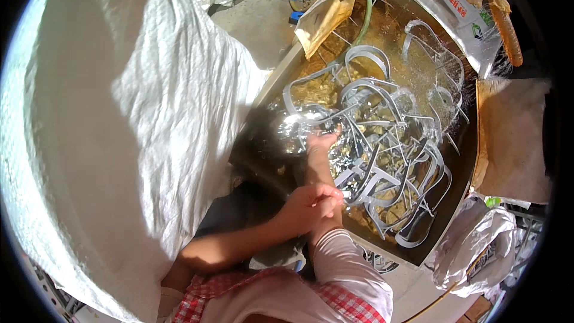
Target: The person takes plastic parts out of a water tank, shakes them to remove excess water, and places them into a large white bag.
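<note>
My right hand [323, 141] reaches into a tub [466, 203] of water, among grey curved plastic strips [373, 93]. Its fingers are partly under the rippling, glaring water, so whether they grip a strip cannot be made out. Across my right forearm lies my left hand [311, 206], closed, with its fingers curled. A small whitish bit shows at its fingertips, too small to name. Several of the strips are hooped and joined by crosspieces, heaped in the middle and right of the tub. Pale yellowish lumps [323, 93] show under the water.
A large white woven sack [179, 84] rises close on my left. A green hose [366, 12] runs into the tub past a stained board [329, 12]. Brown cardboard [511, 137] and a crumpled plastic bag [478, 245] stand along the right side.
</note>
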`<state>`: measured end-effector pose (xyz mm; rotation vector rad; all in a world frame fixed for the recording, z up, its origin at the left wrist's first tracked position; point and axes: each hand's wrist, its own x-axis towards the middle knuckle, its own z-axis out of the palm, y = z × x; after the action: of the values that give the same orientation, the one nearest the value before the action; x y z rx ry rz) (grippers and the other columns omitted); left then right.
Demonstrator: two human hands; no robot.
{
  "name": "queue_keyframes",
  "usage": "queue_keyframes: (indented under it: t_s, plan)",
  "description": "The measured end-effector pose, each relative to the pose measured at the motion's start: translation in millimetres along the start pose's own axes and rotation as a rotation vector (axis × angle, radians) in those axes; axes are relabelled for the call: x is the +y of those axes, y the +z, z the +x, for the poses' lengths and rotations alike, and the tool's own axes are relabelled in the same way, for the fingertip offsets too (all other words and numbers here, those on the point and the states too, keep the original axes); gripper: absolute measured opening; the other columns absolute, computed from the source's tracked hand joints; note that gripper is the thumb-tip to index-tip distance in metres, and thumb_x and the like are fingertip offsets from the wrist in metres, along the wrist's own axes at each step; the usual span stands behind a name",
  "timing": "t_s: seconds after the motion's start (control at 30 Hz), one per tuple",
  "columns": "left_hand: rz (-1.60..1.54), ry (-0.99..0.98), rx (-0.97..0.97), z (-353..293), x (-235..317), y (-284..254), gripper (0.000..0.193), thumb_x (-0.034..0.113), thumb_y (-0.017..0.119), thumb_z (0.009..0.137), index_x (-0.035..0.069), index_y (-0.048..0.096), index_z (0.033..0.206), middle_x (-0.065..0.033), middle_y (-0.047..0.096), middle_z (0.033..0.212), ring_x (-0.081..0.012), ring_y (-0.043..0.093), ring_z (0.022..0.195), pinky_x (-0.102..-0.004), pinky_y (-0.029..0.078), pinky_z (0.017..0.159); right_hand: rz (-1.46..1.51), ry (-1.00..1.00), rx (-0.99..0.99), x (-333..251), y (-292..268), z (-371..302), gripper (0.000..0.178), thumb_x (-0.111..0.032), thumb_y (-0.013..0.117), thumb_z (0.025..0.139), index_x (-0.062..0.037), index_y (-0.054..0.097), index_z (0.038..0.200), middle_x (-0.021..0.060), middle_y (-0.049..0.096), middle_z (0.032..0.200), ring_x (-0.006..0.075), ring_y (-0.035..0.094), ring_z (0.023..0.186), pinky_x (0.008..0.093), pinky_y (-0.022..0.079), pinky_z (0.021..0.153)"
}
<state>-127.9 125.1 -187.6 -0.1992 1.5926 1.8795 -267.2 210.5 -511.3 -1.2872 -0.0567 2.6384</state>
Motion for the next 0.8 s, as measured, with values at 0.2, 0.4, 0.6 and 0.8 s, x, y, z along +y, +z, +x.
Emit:
queue_keyframes:
  t_s: [0.2, 0.4, 0.6, 0.8]
  plan:
    - [-0.099, 0.03, -0.006, -6, 0, -3, 0.014, 0.007, 0.051, 0.086, 0.002, 0.061, 0.094, -0.0056, 0.063, 0.082, -0.01, 0.058, 0.071, -0.024, 0.047, 0.067, -0.037, 0.023, 0.158, 0, 29, -2, 0.079, -0.062, 0.037, 0.081, -0.0055, 0.03, 0.135, 0.0102, 0.032, 0.139, 0.0272, 0.028, 0.127, 0.0422, 0.022, 0.106]
    - [-0.073, 0.065, -0.006, -2, -10, -4, 0.014, 0.01, 0.05, 0.089, 0.002, 0.06, 0.094, -0.0048, 0.062, 0.084, -0.0092, 0.057, 0.075, -0.0239, 0.047, 0.068, 0.14, 0.189, -0.127, -7, 52, 3, 0.096, -0.077, 0.032, 0.071, -0.0059, 0.031, 0.135, 0.009, 0.03, 0.141, 0.0262, 0.026, 0.129, 0.0469, 0.014, 0.107]
    - [0.344, 0.398, 0.106, 12, -20, -4, 0.014, 0.007, 0.054, 0.083, 0.001, 0.059, 0.095, -0.009, 0.062, 0.086, -0.0177, 0.058, 0.079, -0.0287, 0.046, 0.072, 0.28, 0.218, -0.476, -14, 111, -84, 0.093, -0.079, 0.039, 0.064, 0.002, 0.056, 0.106, 0.0147, 0.058, 0.103, 0.035, 0.046, 0.105, 0.0486, 0.032, 0.097]
    - [0.628, 0.607, 0.641, 34, -14, -10, 0.07, 0.011, 0.066, 0.067, 0.001, 0.033, 0.128, -0.0245, 0.029, 0.131, -0.0398, 0.027, 0.122, -0.0433, 0.023, 0.102, -0.05, 0.243, -0.666, -45, 130, -147, 0.078, -0.071, 0.038, 0.074, -0.0041, 0.053, 0.112, 0.0157, 0.056, 0.105, 0.0373, 0.046, 0.105, 0.0491, 0.033, 0.095]
